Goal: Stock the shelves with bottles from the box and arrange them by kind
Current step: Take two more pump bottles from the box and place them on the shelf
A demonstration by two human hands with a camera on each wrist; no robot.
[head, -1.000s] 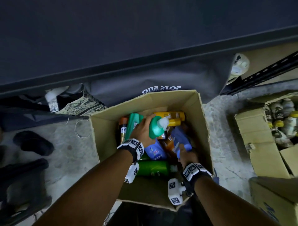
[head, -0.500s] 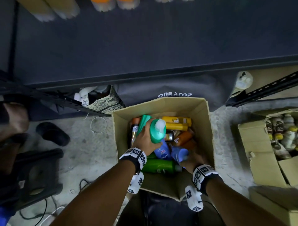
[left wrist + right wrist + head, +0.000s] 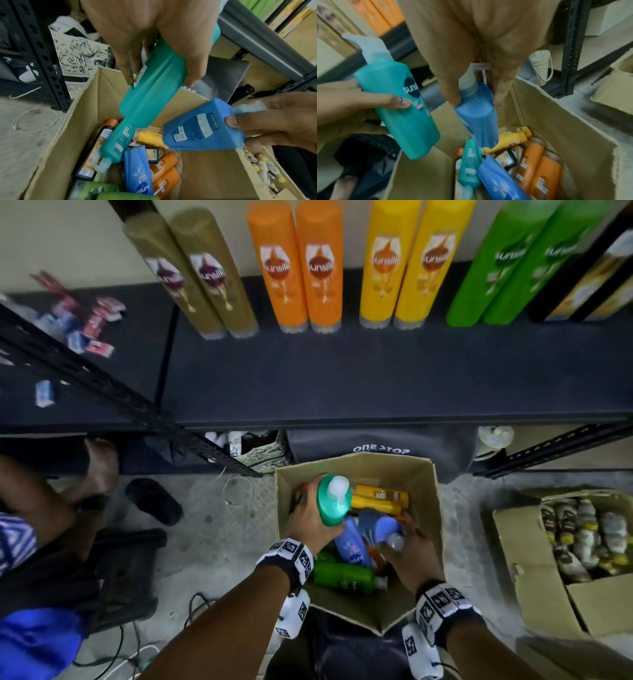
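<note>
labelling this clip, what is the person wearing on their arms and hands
Both forearms are bare, with no sleeves or gloves. Each wrist carries a black band edged in white and covered with square black-and-white coded markers; the right one matches it. Under each wrist hangs a white block, the left and the right, also bearing such markers.

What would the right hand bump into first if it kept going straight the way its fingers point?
Probably the bottles lying in the cardboard box. The right hand points down into it, gripping a blue bottle, whose base would likely meet the yellow bottle first; depth is unclear.
</note>
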